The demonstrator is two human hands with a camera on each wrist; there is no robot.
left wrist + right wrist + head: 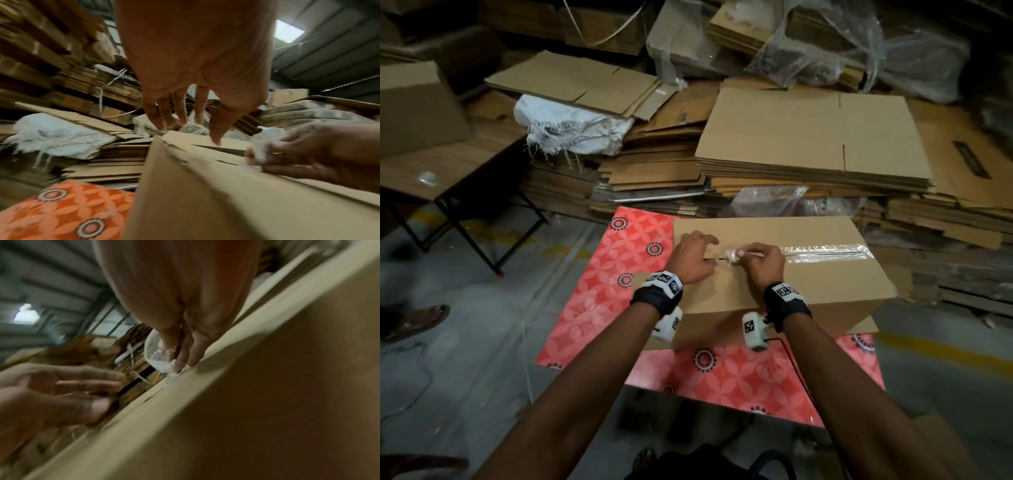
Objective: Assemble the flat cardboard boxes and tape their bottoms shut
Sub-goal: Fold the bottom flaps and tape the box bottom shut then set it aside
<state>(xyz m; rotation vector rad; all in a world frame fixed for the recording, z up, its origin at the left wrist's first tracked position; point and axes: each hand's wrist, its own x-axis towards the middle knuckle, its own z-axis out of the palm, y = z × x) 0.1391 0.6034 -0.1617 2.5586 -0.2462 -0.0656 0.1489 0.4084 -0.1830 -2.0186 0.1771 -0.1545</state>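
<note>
An assembled cardboard box (808, 287) stands flaps-up on the red patterned table (613, 274). A strip of clear tape (828, 251) covers the right half of its centre seam; the left part of the seam is bare. My right hand (758, 262) pinches a crumpled wad of clear tape (732, 257) at the strip's left end, right on the seam. In the right wrist view the right hand (180, 356) holds this wad (156, 356) against the box (267, 402). My left hand (693, 255) rests just left of it, fingers (164, 116) spread, thumb on the flap (205, 194).
A tall stack of flat cardboard boxes (815, 137) lies behind the table, with more piles and plastic-wrapped bundles (859, 44) around it. A white sack (571, 126) sits at the back left. A folding table (431, 171) stands to the left, and another person's foot (414, 322) is on the floor.
</note>
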